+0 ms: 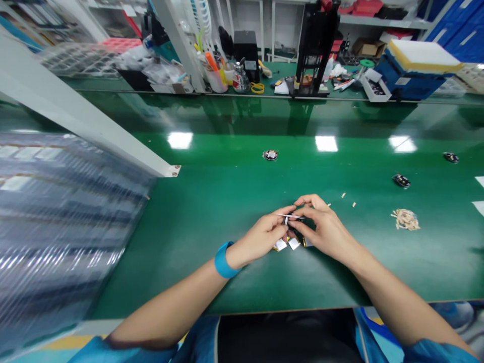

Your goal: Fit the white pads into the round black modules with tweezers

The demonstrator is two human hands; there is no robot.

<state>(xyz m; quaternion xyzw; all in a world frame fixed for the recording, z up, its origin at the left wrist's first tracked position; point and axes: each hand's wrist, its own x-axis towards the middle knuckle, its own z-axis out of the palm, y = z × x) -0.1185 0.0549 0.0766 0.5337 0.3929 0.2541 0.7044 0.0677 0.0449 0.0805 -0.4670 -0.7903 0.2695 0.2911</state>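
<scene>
Green and glossy, the bench [212,201] carries both hands near its front edge, at the middle of the view. The left hand [262,237] and the right hand [325,229] meet fingertip to fingertip over a small part [290,218]. This part shows as a thin, pale, flat sliver seen edge-on, with a dark portion just beneath it; finer detail is too small to tell. The fingers of both hands are closed together, pinching the part from either side, and the part is held just above the bench surface. Three small silver squares [293,244] lie on the bench directly under the hands, side by side. A blue wristband [224,260] sits on the left wrist. To the right, well apart from the hands, lies a heap of pale scraps [406,220], with a few loose scraps between it and the hands. Three small dark round pieces [270,155] lie farther back on the bench. A blurred stack of trays [64,227] fills the left side.
</scene>
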